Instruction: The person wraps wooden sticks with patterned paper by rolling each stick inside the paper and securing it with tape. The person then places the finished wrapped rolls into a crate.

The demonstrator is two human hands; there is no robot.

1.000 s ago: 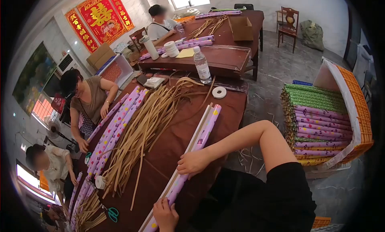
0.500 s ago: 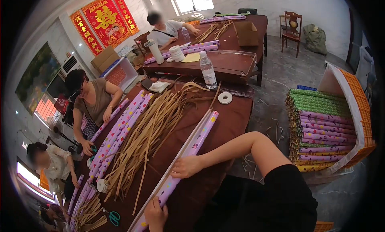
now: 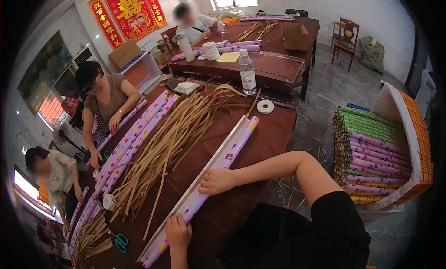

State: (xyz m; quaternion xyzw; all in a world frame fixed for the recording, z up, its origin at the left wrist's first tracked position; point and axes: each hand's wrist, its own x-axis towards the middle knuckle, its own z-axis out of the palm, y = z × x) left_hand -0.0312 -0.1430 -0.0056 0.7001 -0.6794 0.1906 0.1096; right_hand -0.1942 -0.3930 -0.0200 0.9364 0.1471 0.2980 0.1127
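A purple patterned roll of wrapping paper [image 3: 234, 150] lies slantwise across the brown-covered table in front of me. A long flat strip [image 3: 222, 150], brown with a white side, runs along its upper left edge. My right hand [image 3: 217, 181] is closed over the middle of the roll, fingers curled at the strip. Nearer to me, my left hand [image 3: 179, 231] wraps round the lower part, fingertips at the strip's edge. Beside the roll lies a loose heap of brown strips [image 3: 160, 153]. A white tape roll [image 3: 265, 107] sits beyond the far end.
Teal scissors [image 3: 121, 242] lie at lower left. More purple rolls [image 3: 134, 139] lie past the strips, near co-workers. A water bottle [image 3: 247, 74] stands at the back. On the right, an orange crate [image 3: 418, 143] holds stacked green, purple and yellow rolls.
My left hand has moved up along the roll, its fingers now lying over the strip's edge. The right hand keeps its place on the roll. The camera view has shifted slightly.
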